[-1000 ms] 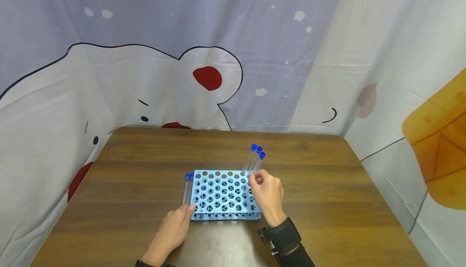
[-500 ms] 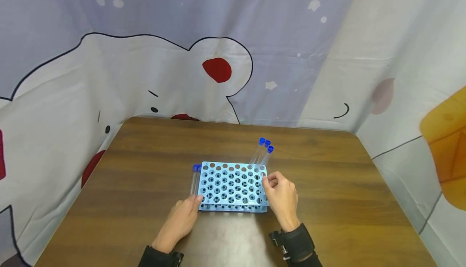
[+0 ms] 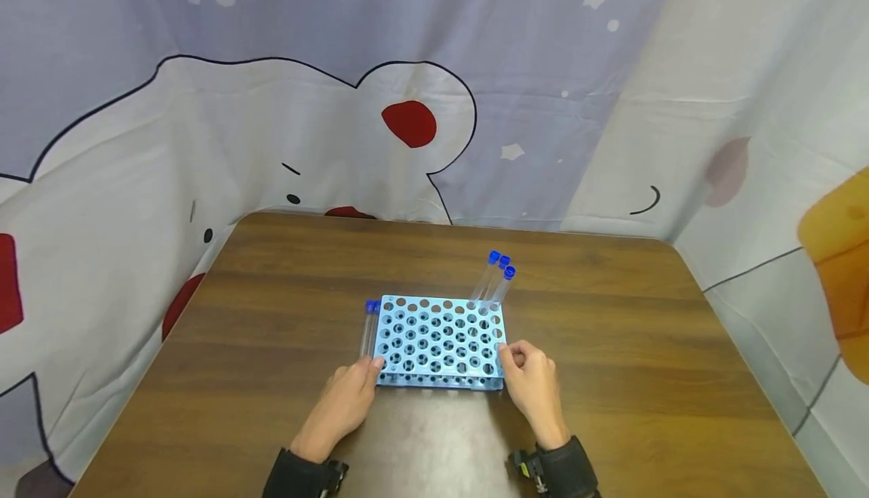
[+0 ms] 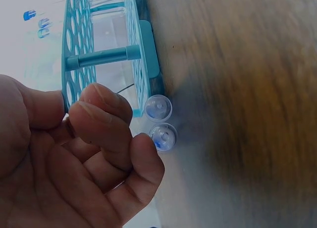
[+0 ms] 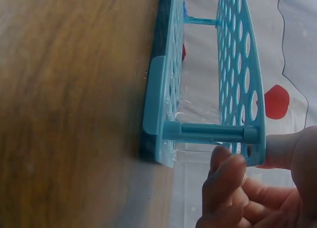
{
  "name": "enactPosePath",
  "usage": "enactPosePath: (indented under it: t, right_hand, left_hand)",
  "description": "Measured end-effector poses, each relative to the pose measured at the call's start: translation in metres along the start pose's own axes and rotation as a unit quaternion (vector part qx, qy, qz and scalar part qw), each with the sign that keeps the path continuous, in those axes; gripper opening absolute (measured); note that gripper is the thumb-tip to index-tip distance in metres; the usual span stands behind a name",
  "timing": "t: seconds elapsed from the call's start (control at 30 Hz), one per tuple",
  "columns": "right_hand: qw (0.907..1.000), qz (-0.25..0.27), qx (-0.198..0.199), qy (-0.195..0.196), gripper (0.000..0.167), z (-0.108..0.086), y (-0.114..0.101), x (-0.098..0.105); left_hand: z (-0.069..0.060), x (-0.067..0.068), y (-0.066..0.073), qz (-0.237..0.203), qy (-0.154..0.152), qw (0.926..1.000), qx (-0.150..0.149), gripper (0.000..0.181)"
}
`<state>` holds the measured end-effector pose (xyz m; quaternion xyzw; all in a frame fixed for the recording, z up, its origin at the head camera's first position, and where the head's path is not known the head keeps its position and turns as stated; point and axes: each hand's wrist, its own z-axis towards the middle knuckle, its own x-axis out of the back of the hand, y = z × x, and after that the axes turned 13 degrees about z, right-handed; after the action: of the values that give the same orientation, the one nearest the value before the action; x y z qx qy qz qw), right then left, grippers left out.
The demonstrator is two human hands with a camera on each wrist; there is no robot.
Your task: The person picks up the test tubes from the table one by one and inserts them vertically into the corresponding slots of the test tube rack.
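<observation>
Gripping blue rack [image 3: 434,374] from both ends: right hand [image 3: 532,381] pinching right edge toward near corner, left hand [image 3: 342,404] pinching near left corner; both grips narrow, thumbs lying above, fingers curling beneath. Right hand now holding lower, having left tubes [image 3: 503,289] in far right holes; work apparently turning from tube handling to steadying rack. Rack standing mid-desk [image 3: 611,332], in front of person. Three blue-capped tubes sitting in rack; two loose tubes [image 3: 367,330] lying just beside left end
</observation>
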<state>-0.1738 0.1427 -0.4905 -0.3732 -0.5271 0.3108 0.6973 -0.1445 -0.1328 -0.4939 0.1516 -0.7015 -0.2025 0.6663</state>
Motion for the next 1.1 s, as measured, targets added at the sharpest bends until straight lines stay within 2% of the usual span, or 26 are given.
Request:
enactPosePath:
  t: [0.37,0.8,0.93,1.1]
  right_hand:
    - [0.9997,0.02,-0.009,-0.004,0.022,0.0,0.001,-0.001]
    - [0.9995,0.028,-0.017,-0.002,0.024,-0.003,0.002,-0.003]
    - [0.9993,0.03,-0.022,-0.002,0.024,-0.004,0.001,-0.003]
    - [0.9992,0.032,-0.023,0.002,0.025,-0.004,0.001,-0.002]
  left_hand:
    - [0.0,0.001,0.003,-0.005,-0.015,0.9999,0.007,0.036]
    - [0.0,0.008,-0.004,-0.006,0.006,1.0,-0.002,0.04]
    - [0.002,0.017,-0.009,0.014,0.019,0.9993,0.029,0.037]
    - [0.012,0.027,-0.015,0.043,0.037,0.9963,0.065,0.026]
